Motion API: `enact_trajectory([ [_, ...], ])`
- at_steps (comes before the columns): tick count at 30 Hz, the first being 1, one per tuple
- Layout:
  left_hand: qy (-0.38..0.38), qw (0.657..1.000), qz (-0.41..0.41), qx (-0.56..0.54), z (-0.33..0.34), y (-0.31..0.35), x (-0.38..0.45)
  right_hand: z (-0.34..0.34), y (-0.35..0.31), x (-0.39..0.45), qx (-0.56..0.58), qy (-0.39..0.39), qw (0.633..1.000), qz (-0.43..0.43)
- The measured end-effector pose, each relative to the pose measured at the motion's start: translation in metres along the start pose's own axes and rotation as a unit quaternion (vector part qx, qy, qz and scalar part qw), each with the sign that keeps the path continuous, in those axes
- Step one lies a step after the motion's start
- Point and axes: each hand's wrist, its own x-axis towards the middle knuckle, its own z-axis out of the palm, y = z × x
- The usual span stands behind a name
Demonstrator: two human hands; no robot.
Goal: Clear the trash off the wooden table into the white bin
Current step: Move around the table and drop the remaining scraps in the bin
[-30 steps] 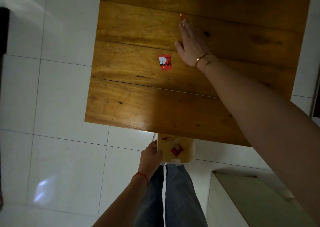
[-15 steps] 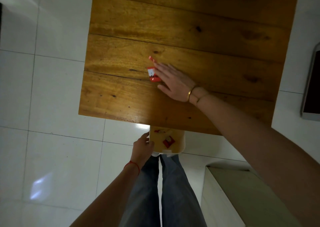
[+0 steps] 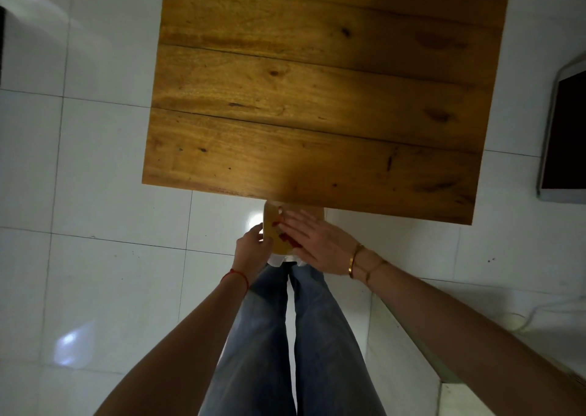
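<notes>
- The floor point(image 3: 95, 162) is made of big white tiles, shiny, with thin grey lines between them.
- A dark thing shows at the far left edge, too cut off to tell what it is.
- The left hand point(image 3: 252, 251) grips the left side of the bin point(image 3: 271, 222), with the fingers curled round its rim. A red string is tied on that wrist.
- The bin sits just below the near edge of the counter, in front of the legs in blue jeans point(image 3: 285, 336). Its inside looks yellow in this light, and a white edge shows at its near side.
- The counter point(image 3: 317, 98) is made of wide brown planks with dark knots. Its top is bare wood.
- Small red scraps of trash point(image 3: 287, 239) lie in the bin, right at the fingertips of the right hand.
- The right hand point(image 3: 320, 246) is flat and open over the bin, fingers spread, not holding anything. Gold bangles sit on that wrist.
- A pale low ledge point(image 3: 409, 368) stands beside the right leg, under the right arm.
- A white cord point(image 3: 536, 312) lies on the floor near it.
- A flat thing with a dark screen and a white rim point(image 3: 563, 136) lies on the floor at the far right, well apart from the counter.
</notes>
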Motion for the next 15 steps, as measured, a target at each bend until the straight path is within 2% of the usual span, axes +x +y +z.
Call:
enact_trajectory([
  [5, 0.002, 1.000, -0.004, 0.006, -0.002, -0.004, -0.022, 0.005, -0.019, -0.018, 0.086, 0.050, 0.994, 0.053],
  [10, 0.002, 1.000, -0.001, 0.004, -0.015, -0.002, -0.050, -0.009, -0.032, -0.040, 0.115, 0.125, 0.978, 0.118],
  [15, 0.020, 0.999, 0.033, 0.008, -0.030, 0.019, -0.079, -0.034, -0.050, -0.068, 0.206, 0.223, 0.930, 0.207],
])
